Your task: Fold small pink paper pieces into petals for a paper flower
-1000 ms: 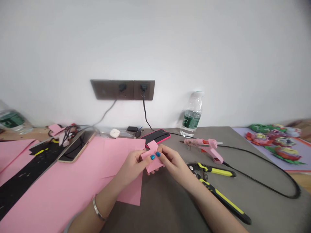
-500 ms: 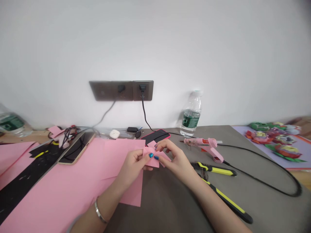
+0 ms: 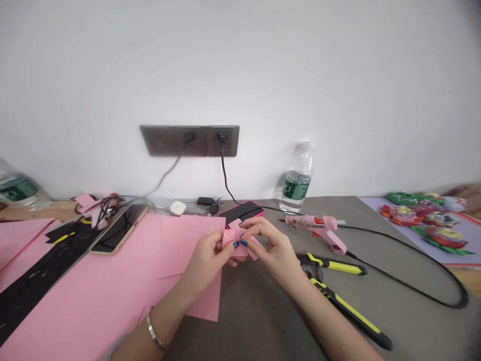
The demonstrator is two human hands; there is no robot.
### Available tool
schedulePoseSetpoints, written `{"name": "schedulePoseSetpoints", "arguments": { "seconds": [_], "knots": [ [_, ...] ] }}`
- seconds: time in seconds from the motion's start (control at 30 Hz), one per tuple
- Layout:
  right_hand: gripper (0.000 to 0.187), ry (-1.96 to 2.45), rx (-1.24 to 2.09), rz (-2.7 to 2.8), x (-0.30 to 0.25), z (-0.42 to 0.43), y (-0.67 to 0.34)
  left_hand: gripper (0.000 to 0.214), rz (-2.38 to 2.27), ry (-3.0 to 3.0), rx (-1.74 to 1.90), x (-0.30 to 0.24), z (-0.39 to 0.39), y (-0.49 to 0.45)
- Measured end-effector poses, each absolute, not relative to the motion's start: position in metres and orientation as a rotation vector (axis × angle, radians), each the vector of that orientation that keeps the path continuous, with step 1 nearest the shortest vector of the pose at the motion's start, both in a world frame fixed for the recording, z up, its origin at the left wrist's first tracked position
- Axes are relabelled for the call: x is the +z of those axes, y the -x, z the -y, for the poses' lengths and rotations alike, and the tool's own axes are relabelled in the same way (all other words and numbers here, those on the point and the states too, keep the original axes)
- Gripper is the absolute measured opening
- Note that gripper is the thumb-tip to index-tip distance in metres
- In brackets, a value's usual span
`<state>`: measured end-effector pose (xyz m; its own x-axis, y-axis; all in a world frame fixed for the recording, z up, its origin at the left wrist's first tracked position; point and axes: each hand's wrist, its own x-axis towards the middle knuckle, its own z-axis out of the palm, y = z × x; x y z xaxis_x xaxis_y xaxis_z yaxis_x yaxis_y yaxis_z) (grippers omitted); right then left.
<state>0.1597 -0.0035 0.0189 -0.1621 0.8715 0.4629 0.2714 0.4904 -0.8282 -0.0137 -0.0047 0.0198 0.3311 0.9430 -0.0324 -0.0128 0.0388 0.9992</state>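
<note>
A small folded piece of pink paper point(image 3: 230, 235) is held up between both hands over the grey table. My left hand point(image 3: 210, 250) is closed on its left side, thumb on the front face and fingers behind. From the right, my right hand point(image 3: 272, 245) pinches the paper near its middle, the thumb and index tips almost meeting the left thumb. Creases show on the front; the fingers cover part of the folds. Large pink sheets point(image 3: 124, 271) lie beneath and to the left of my left hand. A phone with a pink edge point(image 3: 240, 214) rests just behind the paper.
Right of my hands lie a pink glue gun point(image 3: 313, 222) with a black cord and yellow-black pliers point(image 3: 345, 301). A water bottle point(image 3: 296, 180) stands by the wall. Another phone point(image 3: 119, 229) lies on the left. Colourful paper flowers point(image 3: 438, 218) sit far right.
The right fingers have shifted slightly on the pink paper, and its right-hand part looks more folded in. Both hands remain in nearly the same place.
</note>
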Motion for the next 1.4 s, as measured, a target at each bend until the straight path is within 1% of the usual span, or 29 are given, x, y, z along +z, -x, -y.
{"name": "schedulePoseSetpoints", "arguments": {
  "seconds": [0.1, 0.17, 0.4, 0.6, 0.63, 0.7, 0.77, 0.83, 0.97, 1.13, 1.27, 1.4],
  "knots": [
    [0.014, 0.934, 0.553, 1.845, 0.021, 0.003, -0.164, 0.036, -0.935, -1.228, 0.928, 0.022, 0.003, 0.014],
    [0.017, 0.892, 0.506, 1.924, 0.022, 0.002, -0.169, 0.04, -0.91, -1.186, 0.912, 0.024, 0.003, 0.014],
    [0.022, 0.873, 0.643, 2.051, 0.028, 0.002, -0.182, 0.044, -0.889, -1.108, 0.897, 0.027, 0.003, 0.014],
    [0.017, 0.854, 0.723, 2.062, 0.036, 0.007, -0.181, 0.039, -0.917, -1.114, 0.892, 0.024, 0.003, 0.016],
    [0.019, 0.832, 0.744, 2.042, 0.036, 0.007, -0.18, 0.04, -0.928, -1.115, 0.905, 0.024, 0.002, 0.016],
    [0.03, 0.799, 0.769, 1.965, 0.034, 0.006, -0.175, 0.041, -0.951, -1.108, 0.936, 0.024, 0.001, 0.017],
    [0.037, 0.839, 0.735, 1.8, 0.029, 0.005, -0.17, 0.04, -0.964, -1.097, 0.963, 0.024, 0.001, 0.017],
    [0.033, 0.901, 0.72, 1.724, 0.024, 0.004, -0.166, 0.035, -0.958, -1.101, 0.967, 0.024, 0.001, 0.017],
    [0.028, 0.976, 0.733, 1.847, 0.019, 0.003, -0.161, 0.026, -0.915, -1.175, 0.959, 0.023, 0.003, 0.015],
    [0.028, 0.991, 0.713, 1.937, 0.021, 0.004, -0.16, 0.017, -0.935, -1.24, 0.989, 0.02, 0.002, 0.015],
    [0.027, 1.031, 0.746, 1.955, 0.019, 0.004, -0.162, 0.018, -0.93, -1.239, 0.97, 0.017, -0.002, 0.017],
    [0.023, 1.065, 0.805, 1.922, 0.019, 0.004, -0.162, 0.02, -0.943, -1.263, 1.037, 0.016, -0.003, 0.017]
  ]
}}
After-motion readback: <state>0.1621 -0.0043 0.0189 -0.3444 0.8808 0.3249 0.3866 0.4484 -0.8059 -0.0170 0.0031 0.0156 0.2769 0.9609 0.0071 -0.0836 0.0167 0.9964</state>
